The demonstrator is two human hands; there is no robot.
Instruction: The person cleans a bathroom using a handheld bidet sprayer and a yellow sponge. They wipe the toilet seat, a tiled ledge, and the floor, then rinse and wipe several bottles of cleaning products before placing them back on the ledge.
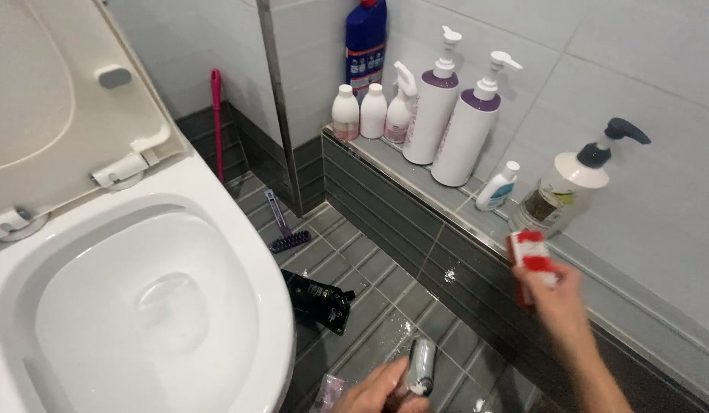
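Your right hand (549, 287) pinches the red-and-white packet (532, 256) just off the ledge (416, 180), left hand (381, 390) fingers wrap the grey tube (421, 365) (wet tiles below), so either could slip.

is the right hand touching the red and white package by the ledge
Touching. In the head view the right hand grips the red and white package from below, its fingers wrapped over the lower end, just above the tiled ledge.

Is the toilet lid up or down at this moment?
Up. The toilet lid is raised back on its hinges, and the bowl below is open to view with water at the bottom.
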